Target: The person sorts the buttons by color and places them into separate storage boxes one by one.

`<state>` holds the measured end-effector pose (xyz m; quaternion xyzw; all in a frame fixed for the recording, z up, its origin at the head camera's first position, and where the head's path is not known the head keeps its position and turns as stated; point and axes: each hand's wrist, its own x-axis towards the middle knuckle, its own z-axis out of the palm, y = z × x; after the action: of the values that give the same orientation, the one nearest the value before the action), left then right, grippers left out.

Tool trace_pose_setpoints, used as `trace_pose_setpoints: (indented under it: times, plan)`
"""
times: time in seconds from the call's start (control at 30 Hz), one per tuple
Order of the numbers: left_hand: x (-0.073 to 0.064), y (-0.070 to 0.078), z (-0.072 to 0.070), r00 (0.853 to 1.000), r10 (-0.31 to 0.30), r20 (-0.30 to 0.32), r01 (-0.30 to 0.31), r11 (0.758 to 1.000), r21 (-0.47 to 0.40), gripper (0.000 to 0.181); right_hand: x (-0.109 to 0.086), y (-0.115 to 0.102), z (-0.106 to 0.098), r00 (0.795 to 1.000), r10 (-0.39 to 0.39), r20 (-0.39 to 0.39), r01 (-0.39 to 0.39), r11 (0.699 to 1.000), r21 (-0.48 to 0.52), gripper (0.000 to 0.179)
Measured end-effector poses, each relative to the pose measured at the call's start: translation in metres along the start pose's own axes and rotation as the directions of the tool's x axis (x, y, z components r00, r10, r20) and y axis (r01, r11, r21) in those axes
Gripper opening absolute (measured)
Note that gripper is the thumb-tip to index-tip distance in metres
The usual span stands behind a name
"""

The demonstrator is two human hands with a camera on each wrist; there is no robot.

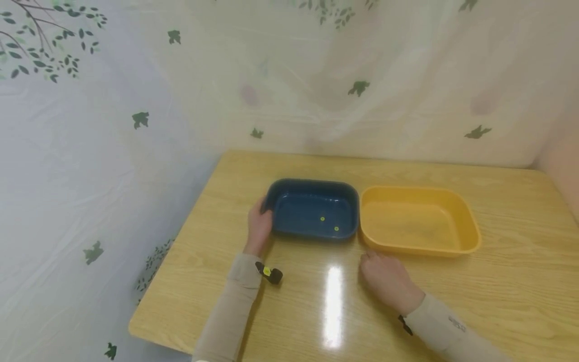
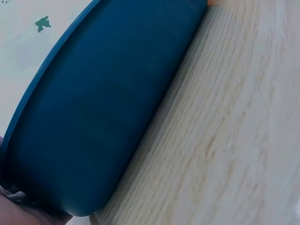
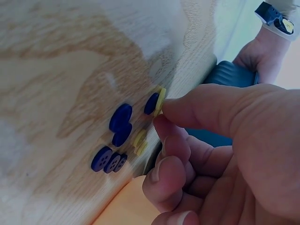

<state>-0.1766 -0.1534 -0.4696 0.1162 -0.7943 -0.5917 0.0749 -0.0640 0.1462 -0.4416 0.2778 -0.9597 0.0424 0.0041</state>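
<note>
Head view looks down from above; close wrist views share the blue tub (image 2: 103, 108).

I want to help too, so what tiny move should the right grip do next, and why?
Perhaps the right grip should lift the small round yellow plastic button toward the rectangular dark-blue plastic tray: it seems to be pinching that button, two small yellow discs lie in the tray, and the left grip holds the tray's left end.

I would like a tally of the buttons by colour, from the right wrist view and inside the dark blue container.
Blue buttons, right wrist view: 6
Yellow buttons, same view: 3
Yellow buttons inside the dark blue container: 2
Total visible: 11; the right hand may hide others.
</note>
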Motion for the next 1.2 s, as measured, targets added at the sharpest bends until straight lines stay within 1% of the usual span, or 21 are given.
trace_pose_setpoints:
  times: [0.1, 0.2, 0.33, 0.47, 0.63, 1.0, 1.2]
  plan:
    - [-0.0014, 0.0001, -0.0014, 1.0, -0.011, -0.007, 0.011, 1.0, -0.019, 0.057, 0.0002, -0.0002, 0.0012, 1.0, 0.006, -0.006, -0.006, 1.0, 0.01, 0.011]
    - [-0.0026, 0.0002, -0.0025, 1.0, 0.018, -0.014, -0.018, 1.0, -0.019, 0.059, 0.0003, -0.0002, 0.0025, 1.0, 0.01, -0.015, -0.01, 1.0, 0.013, 0.012]
    - [-0.0022, -0.0015, -0.0016, 0.997, 0.075, -0.026, -0.074, 0.997, 0.035, 0.056, 0.0012, 0.0022, 0.0041, 1.0, 0.009, -0.018, -0.009, 1.0, 0.014, 0.012]
    - [-0.0019, -0.0018, 0.0007, 0.995, 0.096, -0.036, -0.093, 0.992, 0.083, 0.053, 0.0023, 0.0043, 0.0047, 1.0, 0.007, -0.019, -0.007, 1.0, 0.013, 0.011]
    - [-0.0017, 0.0014, 0.0035, 0.994, 0.096, -0.057, -0.087, 0.987, 0.134, 0.052, 0.0039, 0.0068, 0.0047, 1.0, 0.005, -0.015, -0.005, 1.0, 0.009, 0.01]
    - [-0.0036, 0.0026, 0.0052, 0.994, 0.093, -0.062, -0.084, 0.987, 0.14, 0.053, 0.0037, 0.0069, 0.0023, 1.0, -0.001, -0.01, 0.001, 1.0, 0.019, 0.011]
    - [-0.0033, 0.003, 0.006, 0.994, 0.087, -0.064, -0.078, 0.988, 0.135, 0.052, 0.0027, 0.008, 0.0026, 1.0, -0.007, -0.016, 0.008, 0.999, 0.033, 0.008]
